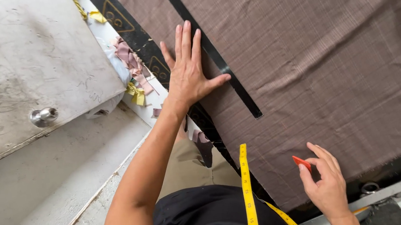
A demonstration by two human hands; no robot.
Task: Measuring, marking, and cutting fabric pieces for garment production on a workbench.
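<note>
Here — ruler (213,52) under left hand (186,72)

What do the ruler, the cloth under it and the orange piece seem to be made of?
Ruler: dark, flat and rigid, with a slight sheen, so likely metal or plastic. Cloth: brown woven fabric, matte, with fine check lines and creases. Orange piece in the right hand: small, flat, probably chalk, though plastic is possible.
</note>
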